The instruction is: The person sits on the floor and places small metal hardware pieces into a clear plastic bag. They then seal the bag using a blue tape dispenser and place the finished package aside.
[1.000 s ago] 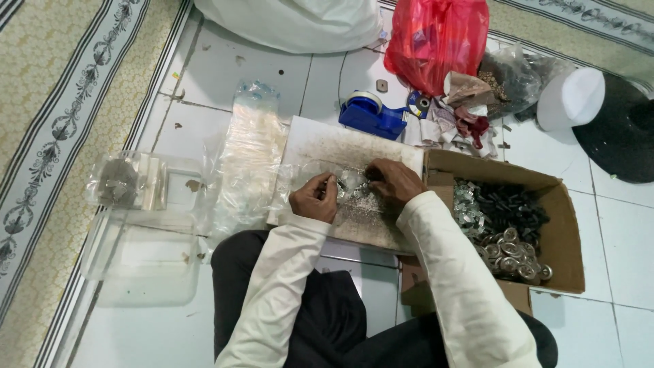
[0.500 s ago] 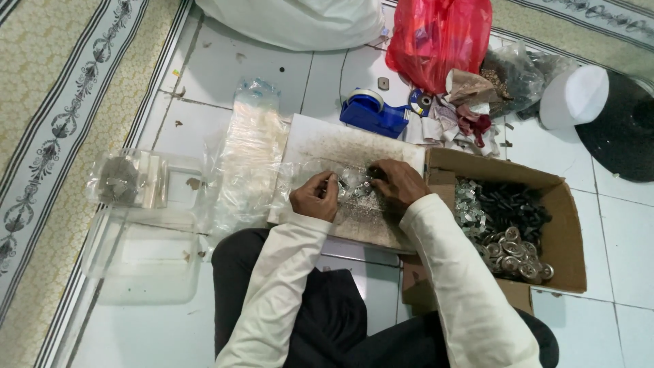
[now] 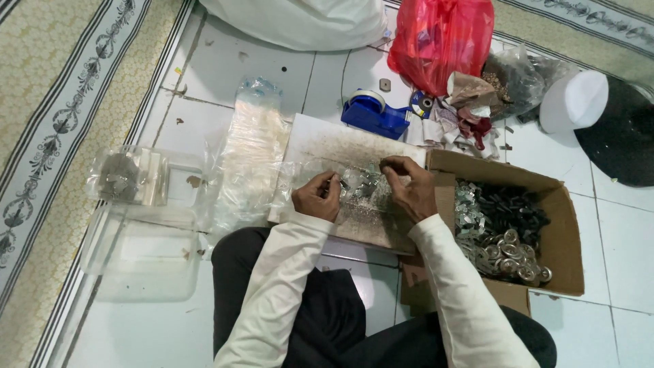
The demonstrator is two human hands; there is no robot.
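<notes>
Together, 2 hands, left [image 3: 317, 197] and right [image 3: 407, 187], pinch a crosswise (left-to-right) clear packet [image 3: 357, 182].

I see a board [image 3: 327, 146] on the floor [image 3: 170, 334] before my knees, with both hands [image 3: 317, 197] [image 3: 409, 187] over it. A cardboard box [image 3: 565, 225] of metal parts [image 3: 504, 252] sits to its right, plastic bags [image 3: 248, 160] and a clear tub [image 3: 146, 255] to its left, a tape dispenser [image 3: 375, 112] behind it.

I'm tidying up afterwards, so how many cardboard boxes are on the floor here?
1. The open cardboard box sits on the tiles beside the right hand, holding small metal parts. Others may be hidden behind the red plastic bag.
</notes>
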